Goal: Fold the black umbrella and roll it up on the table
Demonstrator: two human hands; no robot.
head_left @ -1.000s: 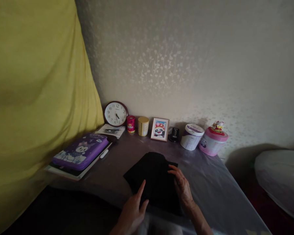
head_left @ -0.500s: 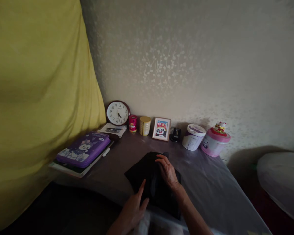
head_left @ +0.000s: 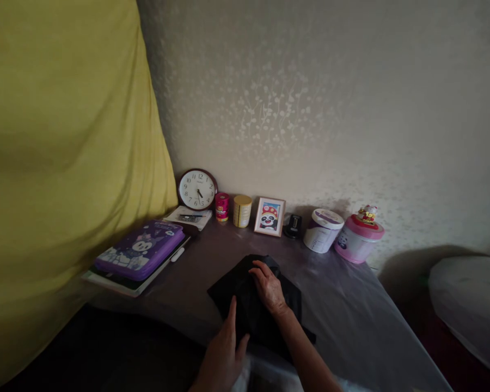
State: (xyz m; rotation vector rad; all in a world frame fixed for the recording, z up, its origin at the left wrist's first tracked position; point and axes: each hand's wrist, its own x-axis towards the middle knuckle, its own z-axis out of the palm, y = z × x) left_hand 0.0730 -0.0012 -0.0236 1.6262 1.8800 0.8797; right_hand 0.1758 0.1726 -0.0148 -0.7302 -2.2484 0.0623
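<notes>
A black piece of thin fabric [head_left: 245, 283], partly folded over and with pointed corners, lies near the front edge of the table. My right hand [head_left: 267, 288] is on its upper middle, fingers bent and closed on a fold of it; the thumb is hidden. At the fabric's lower left edge rests my left hand [head_left: 224, 345], its index finger stretched forward and its thumb held apart. A short dark strip sticks out from the fabric at the lower right.
A purple pencil case [head_left: 141, 249] lies on books at left, beside a yellow curtain [head_left: 73, 136]. Along the wall stand a clock [head_left: 198, 189], a pink can [head_left: 222, 207], a yellow-lidded can [head_left: 242, 211], a picture frame [head_left: 269, 216], a black hole punch-like object [head_left: 293, 226] and two tubs [head_left: 322, 231].
My right hand has moved left and slightly toward me, with the fabric's fold shifting left. The dark strip now shows at lower right. My left hand has barely moved.
</notes>
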